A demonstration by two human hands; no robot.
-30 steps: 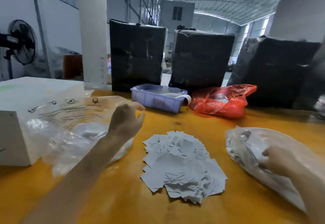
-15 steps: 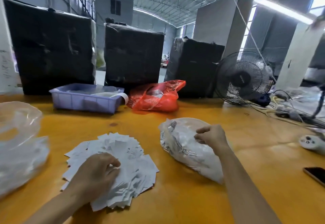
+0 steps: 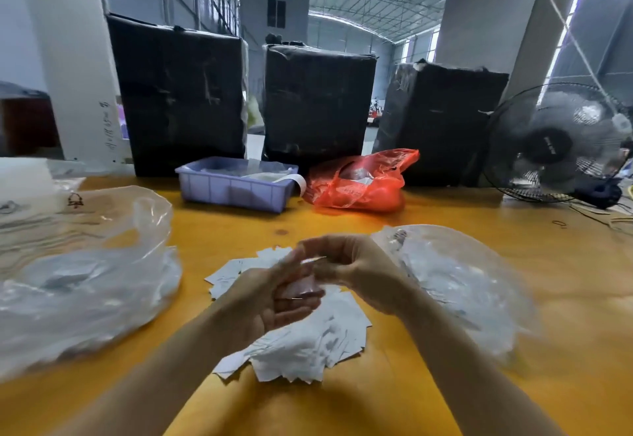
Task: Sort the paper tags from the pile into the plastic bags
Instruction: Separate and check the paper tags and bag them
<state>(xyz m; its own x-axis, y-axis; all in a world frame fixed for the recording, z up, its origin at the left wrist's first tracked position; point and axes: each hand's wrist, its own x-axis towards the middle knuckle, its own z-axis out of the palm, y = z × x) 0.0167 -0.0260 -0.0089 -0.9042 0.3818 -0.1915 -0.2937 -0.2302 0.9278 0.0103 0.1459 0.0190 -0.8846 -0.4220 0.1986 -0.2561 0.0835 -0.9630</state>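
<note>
An orange worktop (image 3: 565, 298) is seen in a large hall, backed by three black-wrapped boxes (image 3: 181, 93). A blue bin (image 3: 236, 187) holds white strips. Clear plastic bags lie left (image 3: 82, 285) and right (image 3: 459, 285), each holding pale contents. The tag pile (image 3: 308, 336) is spread between them. Above it, a blurred tag (image 3: 317, 259) is pinched by the right hand (image 3: 349, 268); its axis cannot be told. The left hand (image 3: 270, 298) is held loosely curled; its grip cannot be told.

I counted three tall black wrapped blocks (image 3: 181, 93) at the far edge, two clear plastic bags (image 3: 85, 278) left and right, one heap of white paper tags (image 3: 308, 343), one lilac plastic bin (image 3: 236, 184), one red plastic bag (image 3: 359, 182), and one black wire-caged fan (image 3: 555, 144).
</note>
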